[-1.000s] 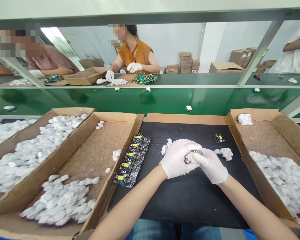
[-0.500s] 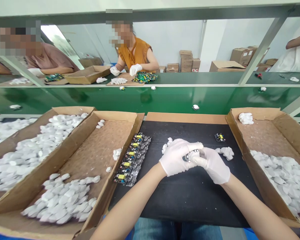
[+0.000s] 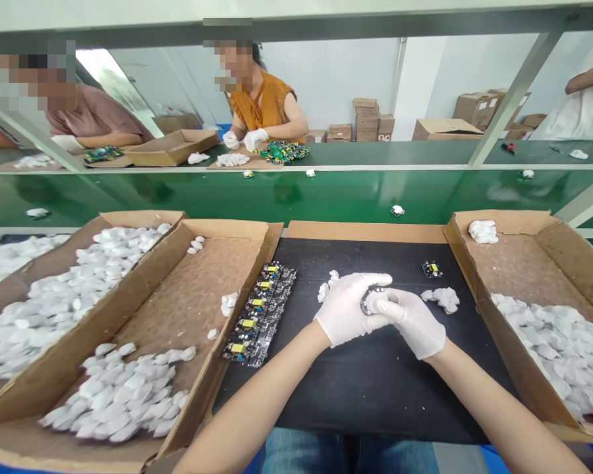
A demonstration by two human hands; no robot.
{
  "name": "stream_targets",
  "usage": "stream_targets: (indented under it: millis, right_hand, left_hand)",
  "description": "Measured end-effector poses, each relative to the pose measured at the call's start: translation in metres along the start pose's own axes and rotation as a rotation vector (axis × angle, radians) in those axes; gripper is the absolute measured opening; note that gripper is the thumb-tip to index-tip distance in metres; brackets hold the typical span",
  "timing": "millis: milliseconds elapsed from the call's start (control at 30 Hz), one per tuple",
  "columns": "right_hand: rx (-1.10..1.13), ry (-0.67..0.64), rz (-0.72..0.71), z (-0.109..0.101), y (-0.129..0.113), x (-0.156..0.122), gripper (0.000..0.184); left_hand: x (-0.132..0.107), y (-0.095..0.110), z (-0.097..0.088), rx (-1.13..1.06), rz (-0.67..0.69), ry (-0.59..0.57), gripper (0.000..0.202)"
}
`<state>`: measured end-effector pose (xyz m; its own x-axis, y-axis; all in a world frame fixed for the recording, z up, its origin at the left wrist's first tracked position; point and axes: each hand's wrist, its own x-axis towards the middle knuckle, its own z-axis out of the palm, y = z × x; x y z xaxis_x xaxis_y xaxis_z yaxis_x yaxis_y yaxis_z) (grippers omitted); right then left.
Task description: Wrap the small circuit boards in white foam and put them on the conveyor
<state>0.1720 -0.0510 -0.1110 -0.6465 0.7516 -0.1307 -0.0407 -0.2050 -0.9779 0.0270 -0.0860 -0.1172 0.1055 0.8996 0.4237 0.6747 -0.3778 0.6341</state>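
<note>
In white gloves, both hands meet above the black mat (image 3: 366,388). My left hand (image 3: 346,311) is wrapped round a small circuit board (image 3: 364,304), of which only the dark edge shows. A white soft pad (image 3: 377,301) lies against the board. My right hand (image 3: 418,322) presses on this pad with thumb and fingers; its fingertips are partly hidden. White crumpled pieces (image 3: 329,284) lie just behind my left hand, and more white pieces (image 3: 442,299) lie beyond my right. One loose circuit board (image 3: 431,268) with a yellow part rests farther back on the mat.
A row of circuit boards (image 3: 257,303) stands along the mat's left side. Cardboard trays with white pads flank the mat, one left (image 3: 178,415) and one right (image 3: 462,263). Behind runs a green belt (image 3: 217,194) carrying small boards. Across it, a person (image 3: 264,105) works in white gloves.
My right hand has shifted slightly left, its thumb now over the white pad. My left fingers have opened a little around the board. Boards on the green belt have moved right.
</note>
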Motion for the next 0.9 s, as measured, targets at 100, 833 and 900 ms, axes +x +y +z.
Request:
stream_targets:
  millis: [100, 833, 900]
  right_hand:
    - [0.089, -0.055, -0.036, -0.001, 0.004, 0.000, 0.031]
    - [-0.141, -0.001, -0.108, 0.000, 0.000, -0.001, 0.031]
    - [-0.152, 0.006, -0.102, 0.000, 0.002, 0.000, 0.034]
  left_hand:
    - [-0.001, -0.002, 0.003, 0.018, 0.052, 0.084, 0.033]
    - [0.006, 0.006, -0.005, -0.011, 0.238, 0.023, 0.016]
    - [0.007, 0.006, -0.005, 0.015, 0.244, -0.013, 0.015]
